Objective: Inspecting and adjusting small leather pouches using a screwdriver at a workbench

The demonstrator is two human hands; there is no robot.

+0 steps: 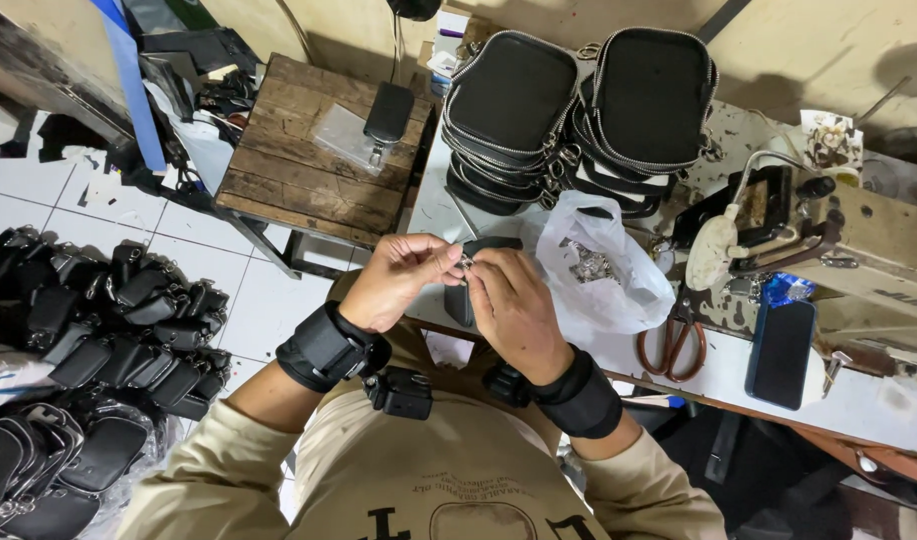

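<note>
Above the worktop's (619,355) near edge, our left hand (404,280) and right hand (514,305) pinch together on a small black pouch (466,295) and its metal zipper pull (467,261); it seems light and soft, best gripped by the stiff zipper edge.

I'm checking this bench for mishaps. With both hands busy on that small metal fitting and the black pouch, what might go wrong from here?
The small metal fitting is pinched only at the fingertips of the left hand and right hand, over the bench edge; it may slip to the floor. The open plastic bag of metal parts lies right beside the right hand and might get knocked. The phone sits near the table edge.
</note>
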